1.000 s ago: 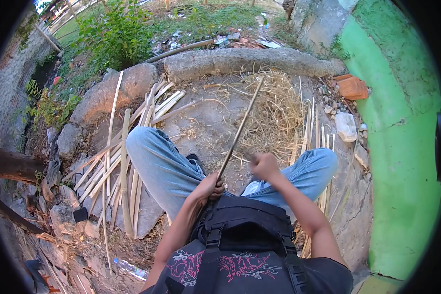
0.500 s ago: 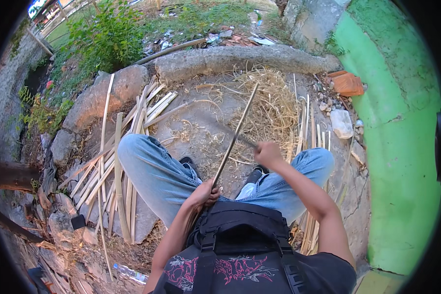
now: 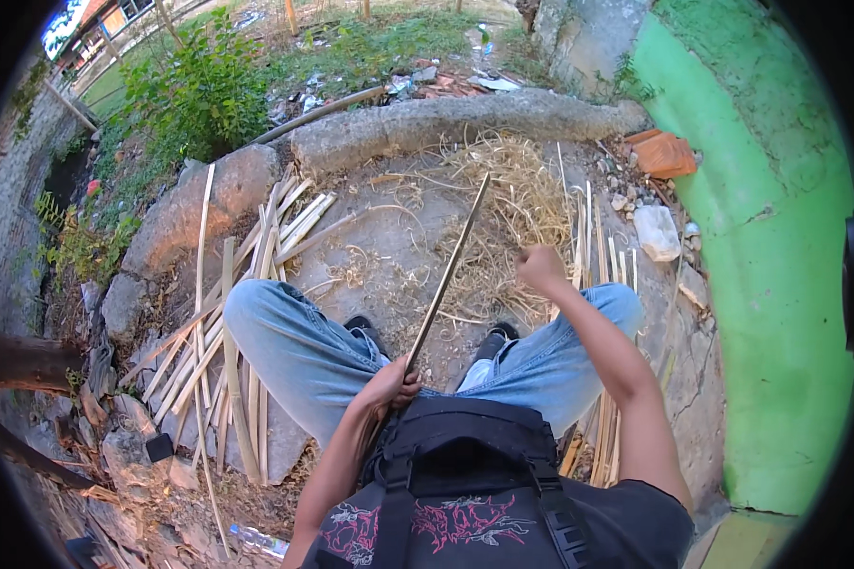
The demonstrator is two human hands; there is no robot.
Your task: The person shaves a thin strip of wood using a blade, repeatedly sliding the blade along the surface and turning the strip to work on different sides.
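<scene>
My left hand (image 3: 389,384) is closed around the lower end of a long, thin bamboo strip (image 3: 449,275), just in front of the black bag (image 3: 474,427) on my lap. The strip slants up and away to the right, its far tip over the pale shavings (image 3: 512,199). Above my right knee, my right hand (image 3: 543,269) is closed in a fist, apart from the strip. It held a long-bladed knife, blurred, in the earlier frame; the blade cannot be made out now. Both knees are bent outward in blue jeans.
Many split bamboo strips (image 3: 242,379) lie on the left, with more strips (image 3: 603,228) beside my right leg. A low stone kerb (image 3: 465,116) curves across the far side. The green wall (image 3: 769,303) bounds the right, near a clear plastic container (image 3: 657,233) and an orange block (image 3: 662,154).
My right hand has moved slightly up and right, away from the bamboo strip. The blurred blade that crossed the strip no longer shows. My left hand keeps its hold.
</scene>
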